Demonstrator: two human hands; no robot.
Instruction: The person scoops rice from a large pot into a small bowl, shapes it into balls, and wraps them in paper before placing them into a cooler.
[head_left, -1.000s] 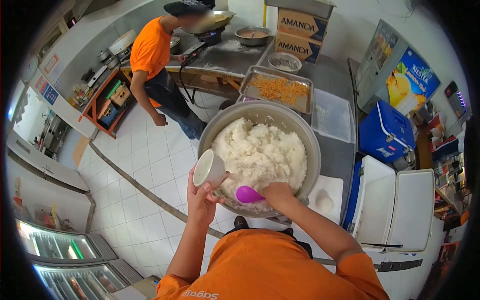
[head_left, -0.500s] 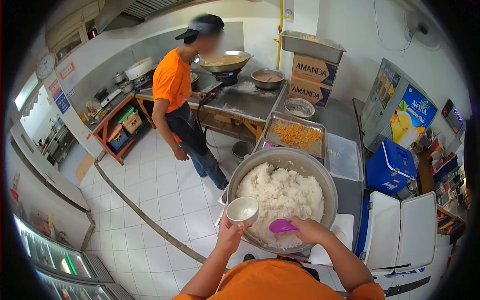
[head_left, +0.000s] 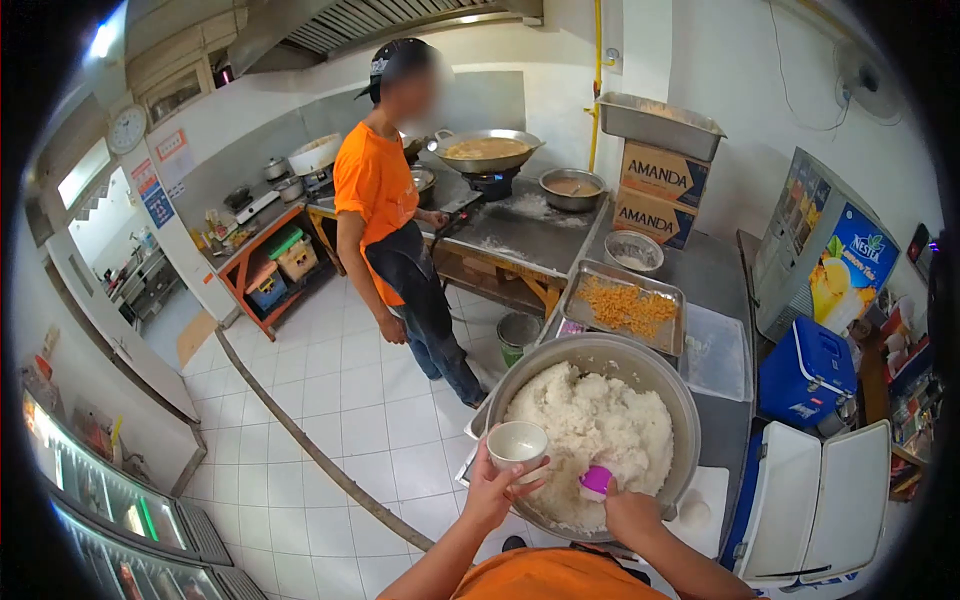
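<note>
A large round metal pot point(head_left: 684, 400) full of white rice point(head_left: 600, 415) stands just in front of me. My left hand point(head_left: 495, 487) holds a small white bowl point(head_left: 517, 443) at the pot's left rim, fingers around its underside. The part of the bowl's inside that shows is white. Low over the near side of the rice, my right hand point(head_left: 630, 512) grips a purple scoop point(head_left: 597, 482), whose head touches the rice.
Beyond the pot are a tray point(head_left: 680, 330) of orange pieces, a clear plastic lid point(head_left: 718, 350) and a metal bowl point(head_left: 634, 252). Another person point(head_left: 385, 200) stands ahead-left by a wok point(head_left: 485, 150). An open white cooler point(head_left: 800, 500) and a blue cooler point(head_left: 808, 372) are at right.
The purple scoop has gone down to the rice with my right hand. The view has shifted, so the pot appears further right. The other person's head has turned.
</note>
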